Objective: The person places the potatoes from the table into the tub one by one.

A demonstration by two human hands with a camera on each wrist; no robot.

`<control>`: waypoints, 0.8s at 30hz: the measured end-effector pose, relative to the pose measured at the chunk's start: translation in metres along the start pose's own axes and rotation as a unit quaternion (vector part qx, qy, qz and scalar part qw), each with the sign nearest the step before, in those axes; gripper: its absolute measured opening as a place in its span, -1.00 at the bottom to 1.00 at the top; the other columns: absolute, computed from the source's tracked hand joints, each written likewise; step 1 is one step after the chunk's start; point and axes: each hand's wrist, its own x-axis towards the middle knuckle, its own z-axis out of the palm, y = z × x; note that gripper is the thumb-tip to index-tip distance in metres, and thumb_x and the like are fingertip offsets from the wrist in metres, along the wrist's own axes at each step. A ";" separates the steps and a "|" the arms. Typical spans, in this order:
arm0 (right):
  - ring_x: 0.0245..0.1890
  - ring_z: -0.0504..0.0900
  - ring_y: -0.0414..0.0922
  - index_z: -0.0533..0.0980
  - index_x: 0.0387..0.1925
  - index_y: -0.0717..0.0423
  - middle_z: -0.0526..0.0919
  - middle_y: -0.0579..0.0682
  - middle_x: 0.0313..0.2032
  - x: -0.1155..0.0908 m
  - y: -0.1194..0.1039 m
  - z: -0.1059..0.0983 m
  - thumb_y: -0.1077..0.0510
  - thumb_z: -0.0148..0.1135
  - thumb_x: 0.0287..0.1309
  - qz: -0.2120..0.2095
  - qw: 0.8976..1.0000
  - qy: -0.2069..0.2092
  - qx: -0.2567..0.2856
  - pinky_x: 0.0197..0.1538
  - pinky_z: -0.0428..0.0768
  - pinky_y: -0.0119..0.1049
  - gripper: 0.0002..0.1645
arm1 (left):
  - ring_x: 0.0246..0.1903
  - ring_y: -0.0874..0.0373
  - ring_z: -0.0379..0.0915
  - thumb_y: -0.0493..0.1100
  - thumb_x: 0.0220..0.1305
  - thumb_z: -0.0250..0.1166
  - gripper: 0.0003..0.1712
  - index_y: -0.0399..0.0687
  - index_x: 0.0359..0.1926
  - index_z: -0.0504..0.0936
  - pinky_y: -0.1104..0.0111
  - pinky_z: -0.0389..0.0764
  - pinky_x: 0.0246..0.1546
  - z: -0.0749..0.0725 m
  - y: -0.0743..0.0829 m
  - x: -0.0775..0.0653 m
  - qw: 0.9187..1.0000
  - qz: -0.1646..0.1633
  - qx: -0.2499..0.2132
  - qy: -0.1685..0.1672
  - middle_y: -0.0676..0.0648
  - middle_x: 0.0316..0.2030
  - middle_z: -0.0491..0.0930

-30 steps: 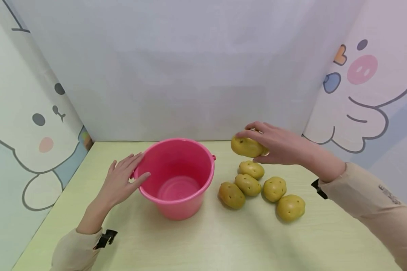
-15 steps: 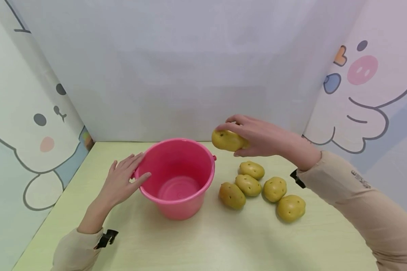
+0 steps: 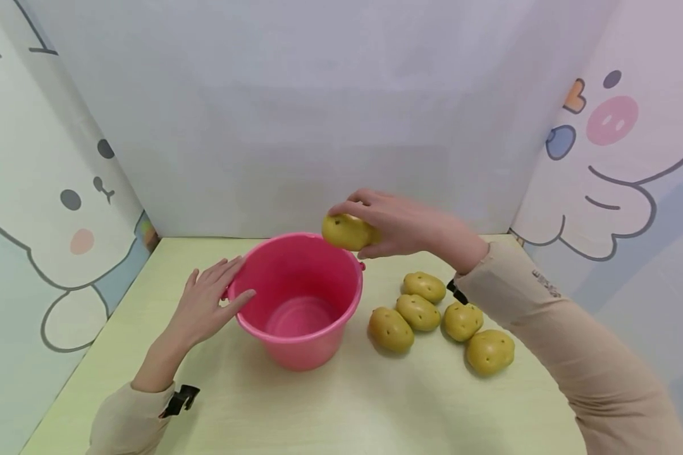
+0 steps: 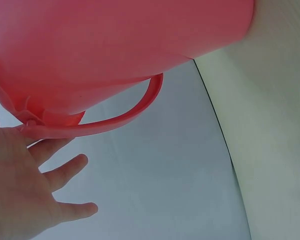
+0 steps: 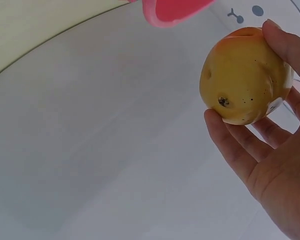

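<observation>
A pink bucket [image 3: 298,341] stands upright on the table, its inner bottom showing in the head view. My left hand [image 3: 205,309] rests at its left rim with straight fingers, the thumb reaching over the rim. In the left wrist view those fingers [image 4: 65,172] spread beside the pink handle [image 4: 110,122]. My right hand [image 3: 404,224] holds a yellow potato [image 3: 347,232] between thumb and fingers, above the bucket's far right rim. The right wrist view shows this potato [image 5: 245,77] with dark eyes and an orange tint on top.
Several more potatoes [image 3: 418,312] lie grouped on the pale table [image 3: 341,411] right of the bucket, partly beneath the right forearm. A grey-white sheet [image 3: 319,126] hangs behind the table, and cartoon-printed panels [image 3: 632,158] flank it.
My right hand has carried the potato leftward, from above the other potatoes to the bucket's rim. The left hand and the bucket stay in place.
</observation>
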 end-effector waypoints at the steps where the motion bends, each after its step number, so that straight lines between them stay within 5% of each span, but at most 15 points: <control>1: -0.06 0.33 -0.13 0.23 0.18 -0.15 0.31 -0.03 0.02 0.003 -0.001 0.001 0.01 0.35 -0.14 -0.002 1.000 -0.001 0.007 -0.13 0.44 -0.29 -0.21 | 0.16 -0.20 -0.01 0.16 0.08 0.17 -0.20 -0.14 0.25 0.20 -0.23 -0.10 0.04 0.000 0.000 0.000 1.000 0.000 0.001 0.000 -0.23 0.16 0.24; 24: -0.09 0.30 -0.22 0.24 0.14 -0.18 0.33 -0.12 -0.08 0.066 -0.026 0.014 0.05 0.44 -0.28 0.047 0.990 -0.107 0.084 -0.30 0.47 -0.50 -0.14 | 0.17 -0.18 -0.02 0.18 0.08 0.16 -0.19 -0.14 0.26 0.19 -0.22 -0.12 0.05 0.000 0.001 -0.001 1.000 -0.006 -0.002 -0.006 -0.23 0.16 0.23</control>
